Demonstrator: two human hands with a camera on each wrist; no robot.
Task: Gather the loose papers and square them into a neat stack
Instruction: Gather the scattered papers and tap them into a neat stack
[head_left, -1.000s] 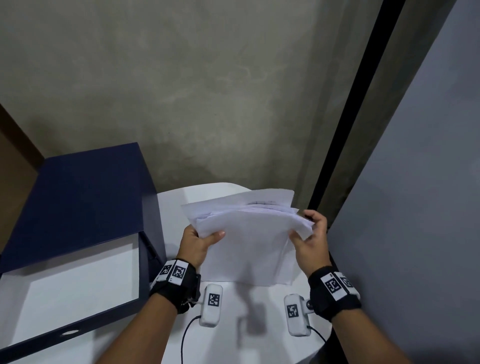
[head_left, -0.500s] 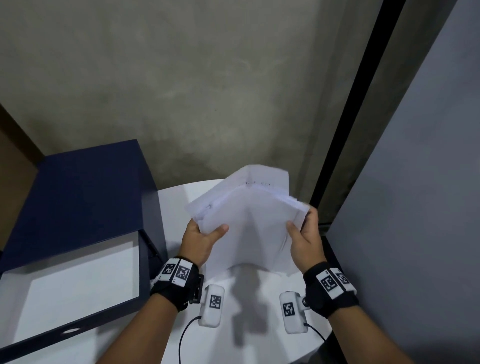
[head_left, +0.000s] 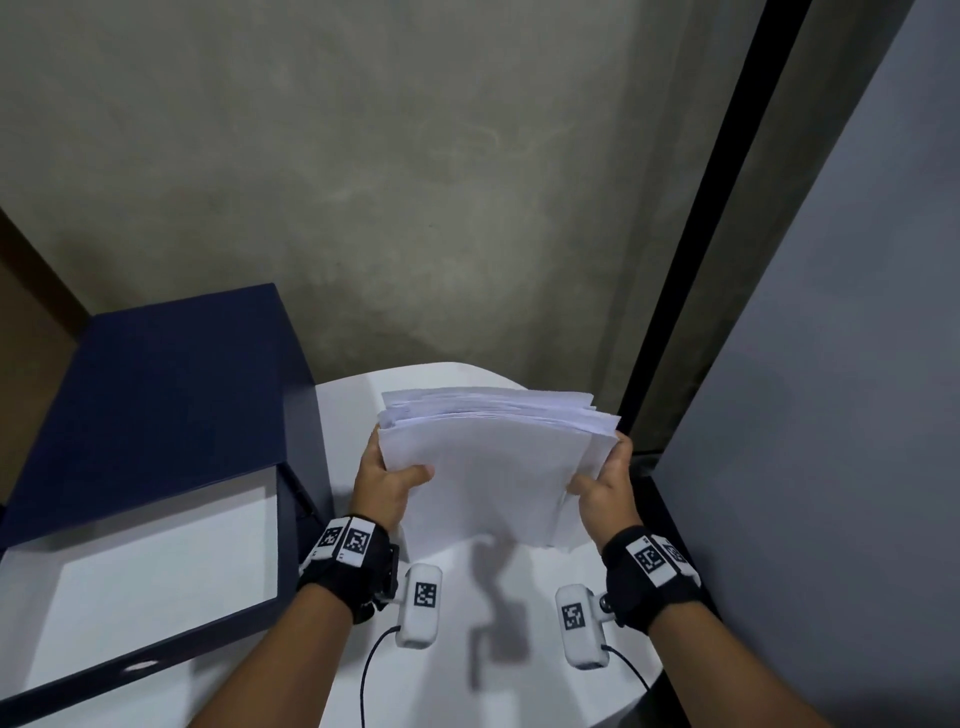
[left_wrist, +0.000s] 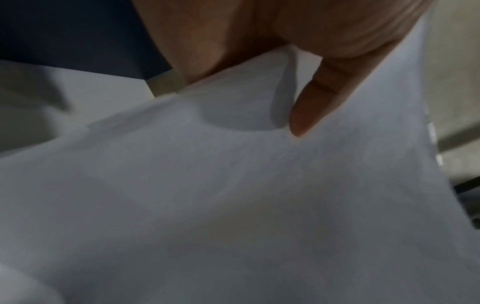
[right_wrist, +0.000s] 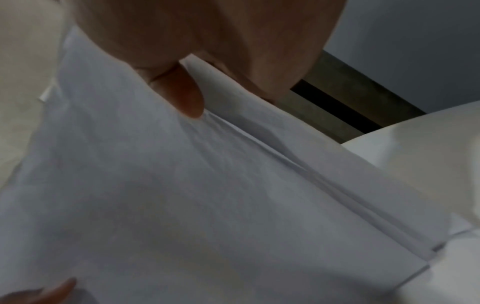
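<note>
A sheaf of white papers stands nearly upright above the white round table, its top edges fanned and uneven. My left hand grips its left edge, thumb on the near face. My right hand grips the right edge the same way. In the left wrist view the papers fill the frame with my thumb pressed on them. In the right wrist view the papers show several offset sheet edges under my thumb. The fingers behind the sheaf are hidden.
A dark blue box with a white inside stands open at the left, close to my left wrist. A concrete wall rises behind the table. A grey panel and a black strip close off the right side.
The sheaf was lifted and bowed into a peak half a second ago. It has come back down and flattened, with its top edges closer together than before. Both hands keep their hold.
</note>
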